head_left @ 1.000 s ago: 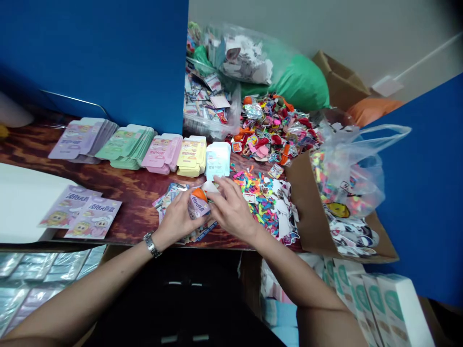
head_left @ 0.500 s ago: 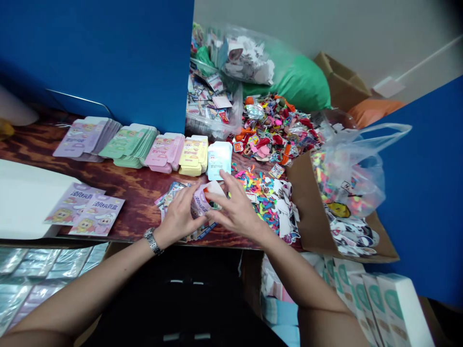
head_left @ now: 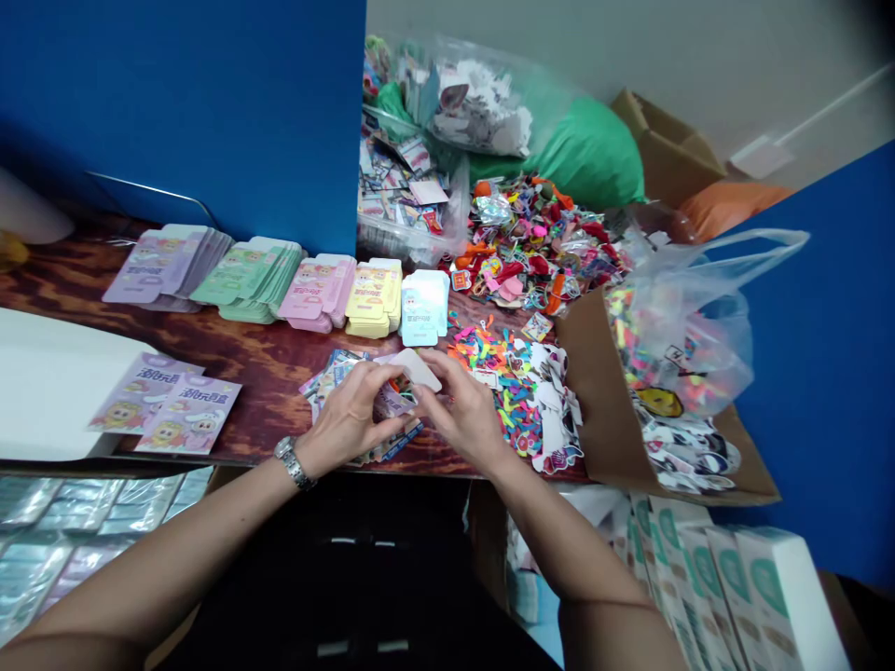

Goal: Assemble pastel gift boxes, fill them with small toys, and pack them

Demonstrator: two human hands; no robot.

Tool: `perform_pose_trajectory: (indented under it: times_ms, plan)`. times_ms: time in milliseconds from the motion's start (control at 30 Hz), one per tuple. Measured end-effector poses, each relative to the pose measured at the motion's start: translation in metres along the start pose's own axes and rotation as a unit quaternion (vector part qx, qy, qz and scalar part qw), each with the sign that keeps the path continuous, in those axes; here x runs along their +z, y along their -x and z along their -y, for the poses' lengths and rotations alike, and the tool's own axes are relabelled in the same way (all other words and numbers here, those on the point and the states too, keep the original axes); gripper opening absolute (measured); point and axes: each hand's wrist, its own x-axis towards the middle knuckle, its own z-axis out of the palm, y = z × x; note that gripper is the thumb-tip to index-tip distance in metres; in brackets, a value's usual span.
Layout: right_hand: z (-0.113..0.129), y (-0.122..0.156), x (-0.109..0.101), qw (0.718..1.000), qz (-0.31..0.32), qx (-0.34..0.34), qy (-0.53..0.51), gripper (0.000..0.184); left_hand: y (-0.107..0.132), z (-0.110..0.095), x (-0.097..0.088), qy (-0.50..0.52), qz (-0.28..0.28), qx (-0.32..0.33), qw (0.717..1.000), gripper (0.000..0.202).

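Left grip [head_left: 350, 412] curls around the small purple box [head_left: 393, 402] from its left; right grip [head_left: 466, 412], at box's right, pinches its white flap [head_left: 418, 370].

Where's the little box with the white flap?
Just left of centre in the head view, the little box is held between left hand and right hand, over the printed cards.

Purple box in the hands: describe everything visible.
The purple box is small, looks like thin printed card, and is tilted, its white flap standing open toward the right hand. A bit of coloured content shows at the opening. The left hand grips its side; right-hand fingers touch the flap. It is above printed cards; contact with them is hidden.
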Motion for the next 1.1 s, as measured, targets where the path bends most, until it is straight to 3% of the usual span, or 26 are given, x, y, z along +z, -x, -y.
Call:
perform_pose_trajectory:
  times_ms: [100, 233, 467, 733, 1000, 1100]
  plan:
    - [0.003, 0.005, 0.009, 0.999, -0.035, 0.008, -0.021, 0.031, 0.002, 0.001, -0.001, -0.003, -0.002, 0.015, 1.0, 0.074]
    - [0.005, 0.006, 0.009, 0.997, -0.021, -0.016, -0.072, 0.023, 0.004, 0.003, -0.002, -0.019, 0.019, -0.001, 1.0, 0.09]
    - [0.012, -0.002, 0.01, 0.988, -0.023, 0.109, -0.111, 0.018, 0.003, -0.003, -0.002, -0.05, 0.023, -0.035, 0.998, 0.089]
    - [0.015, 0.006, 0.016, 0.999, -0.027, -0.013, -0.012, 0.035, 0.0, -0.006, -0.005, -0.232, 0.021, -0.004, 0.973, 0.102]
    - [0.014, 0.02, 0.047, 0.988, -0.098, -0.112, 0.051, 0.064, 0.004, -0.002, -0.009, -0.23, 0.014, 0.022, 0.973, 0.099]
    - [0.015, 0.021, 0.054, 0.988, -0.07, -0.131, 0.042, 0.065, 0.012, -0.006, -0.016, -0.232, 0.039, -0.021, 0.972, 0.099]
